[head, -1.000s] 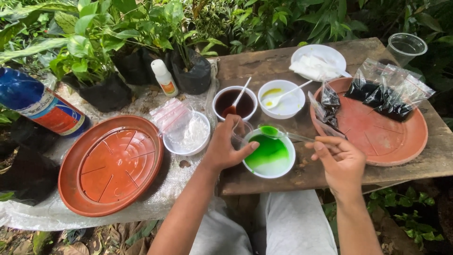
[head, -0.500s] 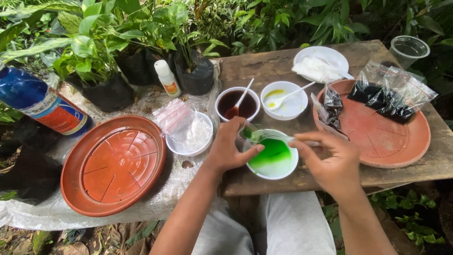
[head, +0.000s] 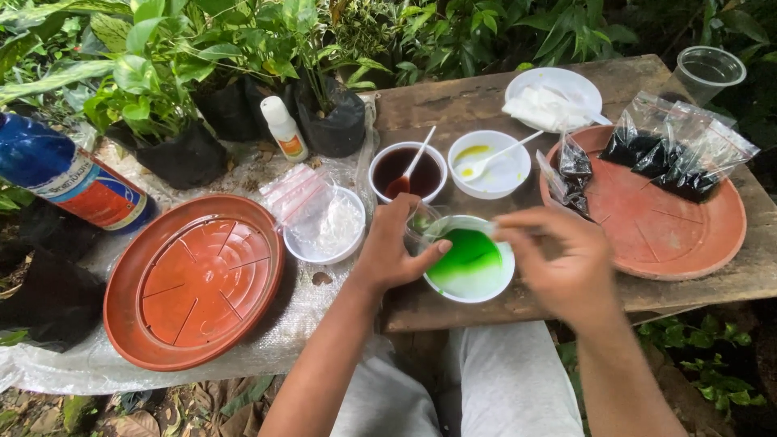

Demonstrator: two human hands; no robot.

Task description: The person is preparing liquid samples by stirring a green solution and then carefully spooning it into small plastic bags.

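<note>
Working outward from the white round bowl of green liquid (head: 470,263) at the near edge of the weathered wooden plank table (head: 453,101): the big terracotta plastic saucer (head: 194,279) left of it holds nothing, and the one (head: 664,226) to its right carries only sealed dark packets (head: 688,154). Your left hand (head: 396,251) grips the bowl's rim; your right hand (head: 566,263) pinches a thin stirrer over it. My read: you're mid-mix, with the dark-red bowl (head: 407,171) and yellow bowl (head: 489,163) behind already blended.

White bowl (head: 473,271) tilted (green liquid inside), table edge.
</note>
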